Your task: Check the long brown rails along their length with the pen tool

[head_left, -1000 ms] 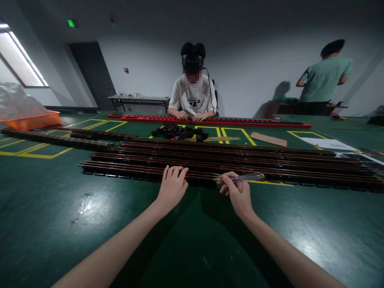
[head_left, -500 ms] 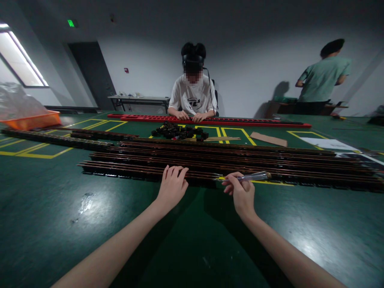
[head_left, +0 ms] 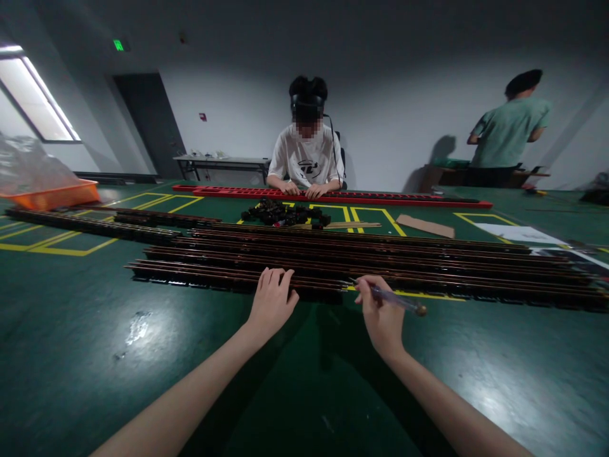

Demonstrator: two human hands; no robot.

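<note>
Dim room; an overexposed window (head_left: pixel 45 108) glows at upper left. The glossy green worktop (head_left: pixel 71 355) carries pale glare patches (near left, near right), and dark shadow pools under the left hand (head_left: pixel 271 304) and right hand (head_left: pixel 383 317). Edges bow; background soft.

**Tally on the green worktop (head_left: pixel 143 355)**

Two bare grips: left grip (head_left: pixel 271 304), right grip (head_left: pixel 383 317). One clear-handled screwdriver (head_left: pixel 397 300). At least five long dark brown rails (head_left: pixel 428 270) in the near stack, exact number unclear. One heap of small black parts (head_left: pixel 285 212). One orange plastic tray (head_left: pixel 57 195). One brown cardboard strip (head_left: pixel 425 225). One white paper sheet (head_left: pixel 516 233). Two other people: white-shirted person (head_left: pixel 307 162), green-shirted person (head_left: pixel 507 136).
</note>
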